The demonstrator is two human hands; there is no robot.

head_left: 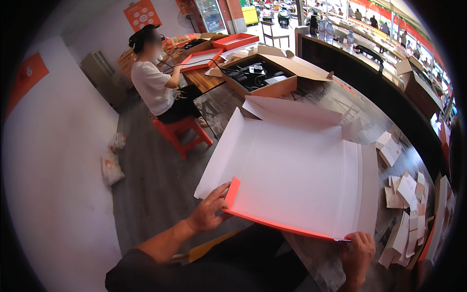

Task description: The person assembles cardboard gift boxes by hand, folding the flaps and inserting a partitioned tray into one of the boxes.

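A large flat cardboard box blank (292,170), white on its inner face, lies partly folded in front of me. Its near edge shows an orange outer side, and an orange flap stands up at the near left corner. My left hand (210,209) pinches that corner next to the orange flap. At the near right corner, my right hand (359,250) has its fingers curled around the edge. The far and left side panels are raised at an angle, while the right panel slopes outward.
Beyond the blank stands an open box (260,78) with black equipment and cables. Small folded cartons (408,209) pile up at the right of the table. A person (153,78) sits on a red stool (182,134) at the far left, near orange trays (202,58). White bags (112,168) lie by the wall.
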